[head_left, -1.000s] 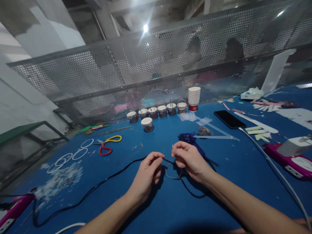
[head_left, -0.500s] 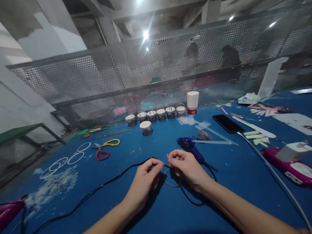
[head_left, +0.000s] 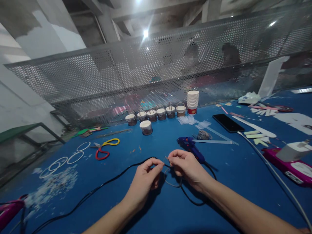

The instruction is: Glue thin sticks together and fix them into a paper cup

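A thin grey cord (head_left: 172,186) hangs in a loose loop between my hands, above the blue table. My right hand (head_left: 186,165) pinches it, and a short end sticks up from the fingertips. My left hand (head_left: 148,177) is closed in a pinch close by, its fingertips at the cord; the exact grip is too small to make out clearly. Behind the hands passes a black cable (head_left: 107,184). Just beyond my right hand lies a blue glue gun (head_left: 191,148) with a clear glue stick in its back.
Several small wrapped cups (head_left: 146,128) and a stack of paper cups (head_left: 193,100) stand toward the mesh screen. Scissors (head_left: 103,151) and white rings (head_left: 75,157) lie left. A grey yarn bundle (head_left: 203,135), phone (head_left: 227,123) and magenta power strip (head_left: 290,167) are right.
The short cord end at my right fingertips has tipped left, toward my left fingertips. Both hands stay in nearly the same place.
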Demonstrator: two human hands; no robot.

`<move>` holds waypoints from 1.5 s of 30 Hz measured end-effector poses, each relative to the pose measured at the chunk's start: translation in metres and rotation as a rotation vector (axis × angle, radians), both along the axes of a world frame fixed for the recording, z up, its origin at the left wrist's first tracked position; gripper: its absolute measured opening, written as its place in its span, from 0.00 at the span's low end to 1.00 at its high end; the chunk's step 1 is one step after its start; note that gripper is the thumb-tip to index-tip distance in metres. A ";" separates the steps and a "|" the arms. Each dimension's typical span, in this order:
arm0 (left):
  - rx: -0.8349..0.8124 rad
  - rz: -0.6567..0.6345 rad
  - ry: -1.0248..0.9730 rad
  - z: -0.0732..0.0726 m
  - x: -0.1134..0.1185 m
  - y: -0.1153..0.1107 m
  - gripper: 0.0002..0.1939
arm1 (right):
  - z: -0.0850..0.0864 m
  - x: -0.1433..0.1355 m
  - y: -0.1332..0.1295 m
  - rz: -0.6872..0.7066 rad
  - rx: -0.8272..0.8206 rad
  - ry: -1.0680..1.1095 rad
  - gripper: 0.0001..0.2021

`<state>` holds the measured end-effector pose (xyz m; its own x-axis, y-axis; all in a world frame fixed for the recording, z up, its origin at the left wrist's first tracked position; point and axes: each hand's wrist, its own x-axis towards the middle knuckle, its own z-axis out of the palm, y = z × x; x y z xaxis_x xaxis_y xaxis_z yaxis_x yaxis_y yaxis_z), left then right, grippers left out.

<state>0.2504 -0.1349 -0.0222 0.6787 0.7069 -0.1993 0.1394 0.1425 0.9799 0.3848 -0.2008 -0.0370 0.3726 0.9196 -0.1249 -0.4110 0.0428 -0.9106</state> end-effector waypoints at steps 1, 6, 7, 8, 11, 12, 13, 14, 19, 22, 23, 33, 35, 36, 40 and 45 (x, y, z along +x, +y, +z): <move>0.003 0.005 -0.003 0.000 0.000 0.000 0.12 | 0.000 0.000 0.000 0.012 -0.001 0.033 0.03; 0.011 0.024 -0.029 -0.003 0.000 0.001 0.12 | -0.002 0.003 0.000 0.078 0.003 0.202 0.04; 0.013 0.023 -0.030 -0.003 0.000 0.001 0.11 | -0.002 0.003 0.000 0.090 0.001 0.219 0.04; 0.014 0.020 -0.027 -0.004 0.000 0.001 0.11 | -0.003 0.004 0.000 0.099 -0.001 0.228 0.04; 0.017 0.022 -0.018 -0.003 0.000 0.000 0.11 | -0.002 0.003 -0.001 0.115 0.000 0.233 0.03; 0.019 0.027 -0.015 -0.003 0.001 0.000 0.11 | -0.002 0.002 -0.001 0.118 -0.001 0.231 0.03; 0.020 0.034 -0.013 -0.002 0.001 0.000 0.12 | -0.002 0.002 -0.001 0.121 -0.002 0.229 0.03; 0.019 0.040 -0.012 -0.001 0.001 -0.001 0.13 | -0.002 0.001 -0.002 0.123 -0.001 0.227 0.03; 0.001 0.051 -0.008 0.003 0.002 -0.001 0.18 | -0.001 0.000 -0.003 0.124 0.007 0.216 0.02; -0.015 0.027 -0.017 0.002 0.001 0.000 0.20 | 0.000 0.000 -0.003 0.128 0.009 0.205 0.02; -0.022 0.020 -0.024 0.002 0.000 0.000 0.20 | 0.000 0.000 -0.003 0.129 0.008 0.203 0.02; -0.031 -0.022 -0.016 -0.002 -0.001 0.001 0.23 | -0.001 0.001 0.000 0.099 -0.017 0.204 0.04; -0.028 -0.022 -0.015 -0.002 0.000 0.001 0.23 | -0.001 0.000 0.000 0.114 -0.012 0.204 0.04; -0.027 -0.021 -0.016 -0.002 0.000 0.001 0.23 | -0.001 0.000 0.000 0.121 -0.008 0.205 0.04; -0.028 -0.018 -0.013 -0.001 0.000 0.000 0.23 | -0.001 0.000 -0.001 0.129 -0.009 0.206 0.04; -0.024 -0.019 -0.009 -0.001 0.000 0.001 0.23 | -0.001 -0.001 -0.001 0.125 -0.020 0.197 0.04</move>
<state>0.2506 -0.1344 -0.0228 0.6936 0.6891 -0.2097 0.1330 0.1637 0.9775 0.3843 -0.2014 -0.0375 0.2226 0.9535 -0.2030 -0.5822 -0.0370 -0.8122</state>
